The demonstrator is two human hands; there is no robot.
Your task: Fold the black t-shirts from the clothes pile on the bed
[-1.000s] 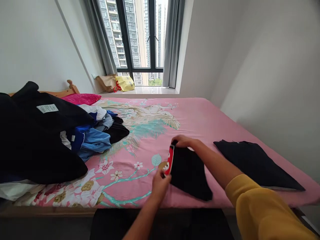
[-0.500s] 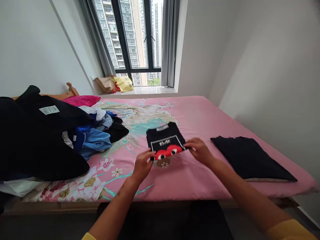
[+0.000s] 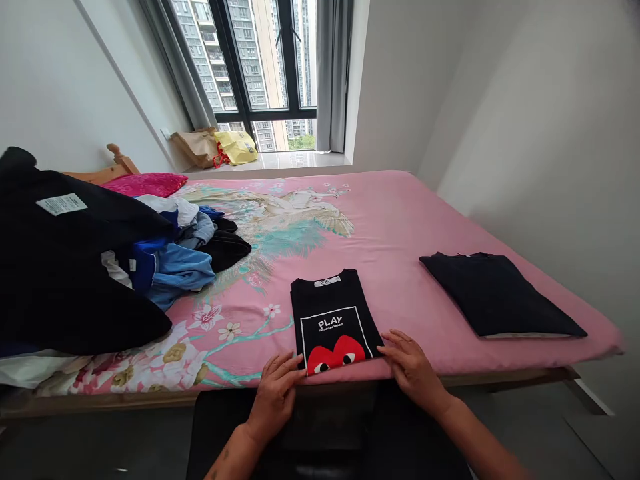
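Note:
A folded black T-shirt [image 3: 330, 300] lies flat at the bed's front edge, its collar pointing away from me. White "PLAY" lettering, a white frame and part of a red heart with eyes show on its front. At its near left corner, the fingers of my left hand [image 3: 275, 397] are closed on the hem. My right hand [image 3: 413, 370] has its fingertips on the near right corner, its thumb partly hidden. To the right lies another folded dark garment [image 3: 503, 297], apart from both hands.
A pile of clothes, with a large black garment [image 3: 65, 267] and a light blue one [image 3: 183, 270], covers the left of the pink bed [image 3: 385, 220]. Beyond are a magenta pillow [image 3: 150, 185], a paper bag [image 3: 197, 147] and a yellow bag [image 3: 236, 147] by the window.
The T-shirt, held up off the bed by both hands before, has come down toward me and now rests flat at the front edge. The view has tilted down.

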